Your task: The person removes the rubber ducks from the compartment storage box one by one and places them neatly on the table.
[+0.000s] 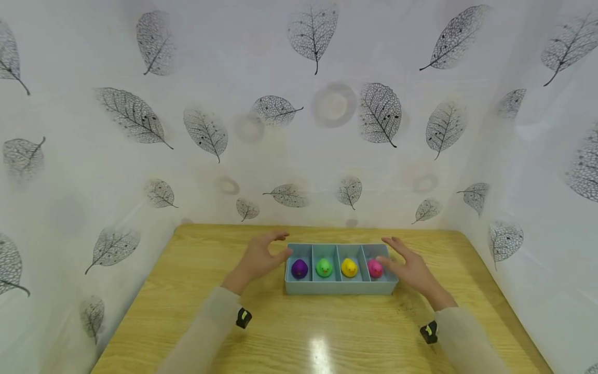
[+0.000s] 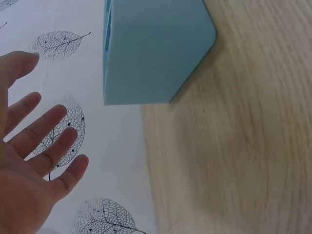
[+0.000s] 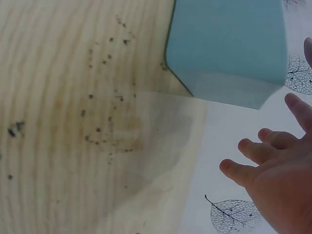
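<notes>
A pale blue box [image 1: 341, 288] with a row of compartments sits on the wooden table. Its compartments hold, from left to right, a purple duck [image 1: 299, 268], a green duck [image 1: 324, 268], a yellow duck [image 1: 349, 267] and a pink duck [image 1: 375, 268]. Beside the box's left end is my left hand [image 1: 259, 257], fingers spread and nothing held; the left wrist view shows its palm facing the box wall [image 2: 156, 53]. At the right end my right hand [image 1: 413, 267] is likewise spread, its thumb overlapping the pink duck's compartment in the head view.
The wooden table [image 1: 196, 291] carries dark specks near the box's right end, seen in the right wrist view. White sheeting [image 1: 299, 156] printed with grey leaves rises behind the table and along both sides. A black wrist device [image 1: 243, 318] is on my left sleeve, another [image 1: 429, 332] on my right.
</notes>
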A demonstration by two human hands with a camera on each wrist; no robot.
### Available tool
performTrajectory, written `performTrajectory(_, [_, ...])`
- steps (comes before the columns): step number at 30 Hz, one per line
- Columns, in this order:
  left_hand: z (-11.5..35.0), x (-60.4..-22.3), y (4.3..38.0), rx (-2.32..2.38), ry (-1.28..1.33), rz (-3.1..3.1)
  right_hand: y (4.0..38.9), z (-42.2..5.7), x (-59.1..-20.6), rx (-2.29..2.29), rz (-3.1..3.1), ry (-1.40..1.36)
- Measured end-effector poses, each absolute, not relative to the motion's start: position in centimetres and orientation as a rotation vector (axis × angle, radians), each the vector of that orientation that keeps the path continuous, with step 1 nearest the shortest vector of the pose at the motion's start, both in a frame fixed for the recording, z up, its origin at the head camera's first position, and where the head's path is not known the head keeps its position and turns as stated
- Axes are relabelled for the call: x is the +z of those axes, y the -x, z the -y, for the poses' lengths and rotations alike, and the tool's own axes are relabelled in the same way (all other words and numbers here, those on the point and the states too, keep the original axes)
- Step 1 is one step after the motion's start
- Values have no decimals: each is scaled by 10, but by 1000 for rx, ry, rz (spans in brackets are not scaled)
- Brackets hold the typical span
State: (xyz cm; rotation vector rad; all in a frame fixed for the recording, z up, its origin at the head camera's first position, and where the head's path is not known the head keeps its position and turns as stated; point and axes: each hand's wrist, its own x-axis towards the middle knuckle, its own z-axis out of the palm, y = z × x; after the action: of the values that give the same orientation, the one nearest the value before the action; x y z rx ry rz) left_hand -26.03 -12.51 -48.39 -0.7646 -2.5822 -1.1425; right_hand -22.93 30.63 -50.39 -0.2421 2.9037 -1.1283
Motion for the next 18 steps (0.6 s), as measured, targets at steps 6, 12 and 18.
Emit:
performTrajectory(6, [115, -490, 257, -1234, 727, 2696, 228, -308, -515, -1135, -2891, 245])
performTrajectory(12, [107, -494, 256, -1268, 739, 2813, 228, -312, -525, -1117, -2879, 239])
performTrajectory(18, [102, -495, 255, -1231, 804, 2862, 227, -314, -528, -1098, -2861, 253])
